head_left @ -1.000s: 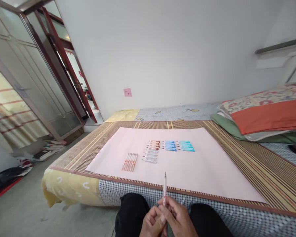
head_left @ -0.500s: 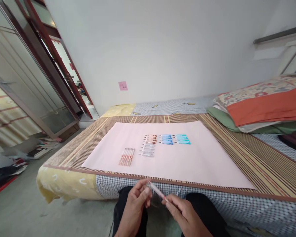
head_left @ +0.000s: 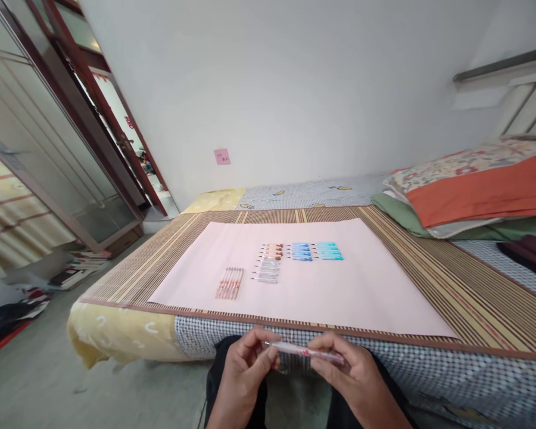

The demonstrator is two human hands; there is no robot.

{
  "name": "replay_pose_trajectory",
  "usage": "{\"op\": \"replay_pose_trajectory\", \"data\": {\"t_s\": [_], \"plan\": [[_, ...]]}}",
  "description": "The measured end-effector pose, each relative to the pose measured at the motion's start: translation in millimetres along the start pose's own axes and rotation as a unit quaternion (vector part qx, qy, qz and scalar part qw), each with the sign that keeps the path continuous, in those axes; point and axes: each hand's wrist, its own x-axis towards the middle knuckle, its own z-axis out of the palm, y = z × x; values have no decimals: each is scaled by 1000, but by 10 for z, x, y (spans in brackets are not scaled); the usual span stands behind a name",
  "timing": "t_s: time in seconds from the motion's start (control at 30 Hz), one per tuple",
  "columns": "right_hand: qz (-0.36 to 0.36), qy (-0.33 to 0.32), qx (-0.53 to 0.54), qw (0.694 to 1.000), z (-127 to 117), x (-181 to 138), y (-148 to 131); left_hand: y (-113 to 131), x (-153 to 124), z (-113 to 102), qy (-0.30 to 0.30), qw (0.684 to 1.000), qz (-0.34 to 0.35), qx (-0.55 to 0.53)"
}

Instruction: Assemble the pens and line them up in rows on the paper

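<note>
Pen (head_left: 304,351) level, held by both hands

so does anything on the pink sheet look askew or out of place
Only the bundle of clear red-marked pens: it lies apart at the left, turned crosswise to the neat rows of coloured pens beside it.

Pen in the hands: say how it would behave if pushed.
The pen looks stiff: it spans straight between left hand and right hand. Slim and clear, probably light. Round barrel: likely to roll on the sheet.
</note>
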Motion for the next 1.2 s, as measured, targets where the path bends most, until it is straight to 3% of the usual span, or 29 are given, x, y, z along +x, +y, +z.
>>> {"op": "replay_pose_trajectory", "data": {"t_s": [0.1, 0.23, 0.5, 0.73, 1.03, 1.2], "plan": [[40, 26, 154, 987, 87, 42, 93, 29, -41, 28, 15, 999, 34, 10], [47, -1, 276, 960, 300, 64, 136, 1, -92, 72, 0, 994, 85, 63], [30, 24, 277, 960, 386, 37, 43, 32, -170, 119, 9, 976, 118, 182], [3, 17, 254, 967, 384, 2, 166, -51, -179, 120, 23, 986, 51, 159], [75, 40, 400, 913, 493, 111, 170, -45, -29, 275, -18, 1000, 6, 15], [64, 38, 432, 899, 494, 410, 168, -95, 353, 305, 10, 999, 4, 30]]}}
